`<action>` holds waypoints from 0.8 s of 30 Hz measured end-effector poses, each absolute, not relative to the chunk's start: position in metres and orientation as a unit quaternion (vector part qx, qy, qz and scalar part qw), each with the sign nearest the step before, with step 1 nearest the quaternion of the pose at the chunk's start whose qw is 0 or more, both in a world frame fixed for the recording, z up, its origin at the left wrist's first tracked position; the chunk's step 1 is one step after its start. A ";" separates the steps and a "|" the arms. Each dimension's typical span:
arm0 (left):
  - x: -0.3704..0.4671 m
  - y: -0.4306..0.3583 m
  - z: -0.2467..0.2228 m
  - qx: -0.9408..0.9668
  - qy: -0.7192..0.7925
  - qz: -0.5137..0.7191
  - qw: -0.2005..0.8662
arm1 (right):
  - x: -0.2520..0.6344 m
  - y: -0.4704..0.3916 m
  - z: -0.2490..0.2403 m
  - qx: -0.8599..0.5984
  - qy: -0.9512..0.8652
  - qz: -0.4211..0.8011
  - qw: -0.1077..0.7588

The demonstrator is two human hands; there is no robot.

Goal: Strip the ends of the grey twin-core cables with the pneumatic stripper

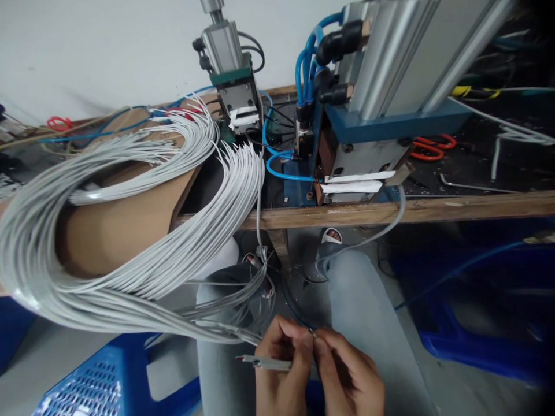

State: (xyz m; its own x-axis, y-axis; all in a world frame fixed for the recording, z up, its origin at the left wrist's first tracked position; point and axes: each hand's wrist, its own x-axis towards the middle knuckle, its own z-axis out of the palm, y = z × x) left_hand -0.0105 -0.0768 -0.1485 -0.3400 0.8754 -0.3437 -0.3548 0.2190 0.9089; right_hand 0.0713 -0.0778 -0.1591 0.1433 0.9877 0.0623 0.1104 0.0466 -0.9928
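Low in the middle of the head view, both of my hands meet over my lap, their thumbs and fingertips almost touching. My left hand [284, 367] is closed around a grey cable [273, 363], whose cut end pokes out to the left with thin inner wires showing. My right hand [349, 370] pinches at a tiny tip between the fingers; what it is, I cannot make out. Left of my hands, a large coiled bundle of grey cables [143, 283] spreads over the bench edge, with several strands running down toward my left hand.
A wooden-edged bench [468, 209] crosses ahead. On it stand a big pneumatic press [390, 69] with blue hoses and a smaller press [229, 75]. Cardboard [125, 231] lies under the cables. Blue plastic stools [95, 381] flank my legs. Orange-handled scissors [433, 147] rest at right.
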 end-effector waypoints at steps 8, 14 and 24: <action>-0.019 -0.065 -0.134 0.273 0.560 0.545 0.561 | 0.080 -0.070 -0.156 -0.519 -0.554 0.404 0.511; -0.021 -0.064 -0.130 0.307 0.565 0.529 0.554 | 0.080 -0.071 -0.157 -0.523 -0.570 0.360 0.521; -0.005 -0.067 -0.130 0.294 0.607 0.559 0.482 | 0.066 -0.085 -0.171 -0.573 -0.499 0.321 0.566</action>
